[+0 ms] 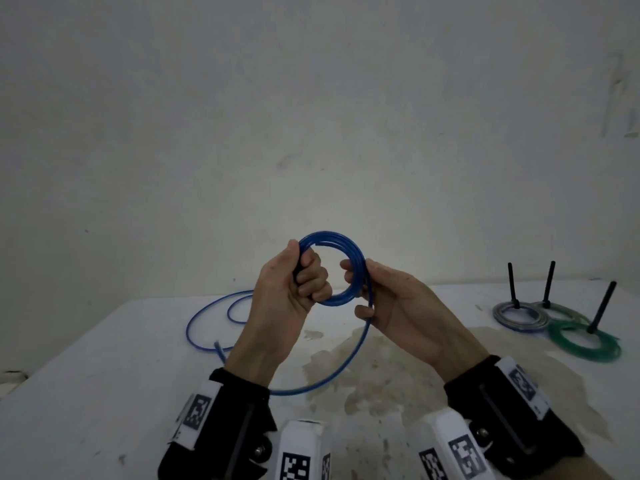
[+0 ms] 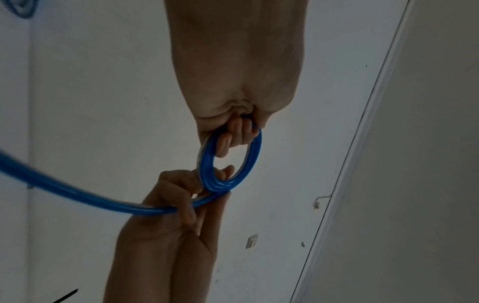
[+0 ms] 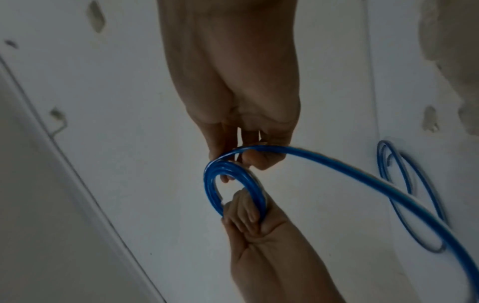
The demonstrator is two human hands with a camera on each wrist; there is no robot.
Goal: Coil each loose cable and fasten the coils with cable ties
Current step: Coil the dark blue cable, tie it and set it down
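Observation:
A blue cable coil (image 1: 337,240) of several turns is held upright above the white table (image 1: 104,393). My left hand (image 1: 304,278) grips the coil's left side in a fist. My right hand (image 1: 362,292) pinches the right side of the coil, where the loose run of the blue cable leaves it. That loose run (image 1: 353,351) hangs down, passes under my left wrist and ends in loops (image 1: 207,320) lying on the table at the left. The left wrist view shows the coil (image 2: 230,162) between both hands; the right wrist view shows the coil (image 3: 233,184) too.
At the right of the table, three black pegs (image 1: 549,285) stand with coiled cables around them: a grey coil (image 1: 519,317), a pale one behind and a green coil (image 1: 585,344). A brownish stain (image 1: 363,368) marks the tabletop. A white wall rises behind the table.

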